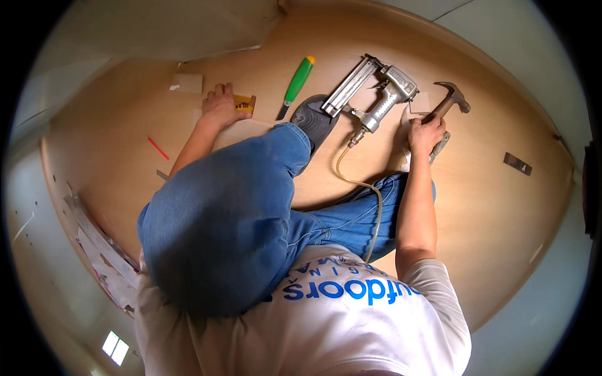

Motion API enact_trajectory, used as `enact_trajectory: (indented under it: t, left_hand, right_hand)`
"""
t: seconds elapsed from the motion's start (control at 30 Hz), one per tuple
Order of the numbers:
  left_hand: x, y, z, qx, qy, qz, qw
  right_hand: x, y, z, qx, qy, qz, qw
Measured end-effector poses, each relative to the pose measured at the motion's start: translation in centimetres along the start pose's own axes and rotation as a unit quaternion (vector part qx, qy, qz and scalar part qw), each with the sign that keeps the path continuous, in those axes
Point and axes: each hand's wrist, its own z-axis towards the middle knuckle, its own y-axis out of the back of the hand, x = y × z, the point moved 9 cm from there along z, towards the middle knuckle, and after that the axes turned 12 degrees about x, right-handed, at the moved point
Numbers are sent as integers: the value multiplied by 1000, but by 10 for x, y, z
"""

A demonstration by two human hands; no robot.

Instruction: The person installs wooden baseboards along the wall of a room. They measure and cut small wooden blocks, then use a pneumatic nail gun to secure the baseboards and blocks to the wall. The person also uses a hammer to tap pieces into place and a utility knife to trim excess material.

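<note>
My left hand [219, 108] has its fingers around a small yellow box [244, 104] on the wooden board. My right hand [427, 131] grips a hammer [459, 99], its claw head pointing up and right; another grey-handled tool [440, 148] lies beneath that hand. Between my hands lies a silver pneumatic nail gun [390, 100] with a clear yellowish hose [341, 170] running down across my leg. A green-handled tool [298, 78] with a yellow tip lies left of the nail gun, beside my grey shoe [307, 118].
I sit on a large light-wood surface [489, 207] with curved-looking edges and pale panels around it. A red stick [158, 148], a small wooden offcut [187, 82] and a metal plate [517, 163] lie on it. Torn paper sheets [103, 254] lie along the left edge.
</note>
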Motion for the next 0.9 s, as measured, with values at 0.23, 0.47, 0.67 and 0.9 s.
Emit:
enact_trajectory:
  t: [0.23,0.47,0.67,0.9]
  left_hand:
    - [17,-2,-9,-45,-48,56,996]
    - [71,-16,20,54,-56,-160,984]
    - [102,10,18,-143,-43,-275,950]
    - [27,49,20,-241,-190,-148,940]
  right_hand:
    - [-10,2,-1,-23,18,-23,999]
    - [-14,-8,-3,1,30,-13,999]
    - [-13,-10,-3,-7,20,-38,999]
    - [-8,-13,-4,-10,-2,-35,999]
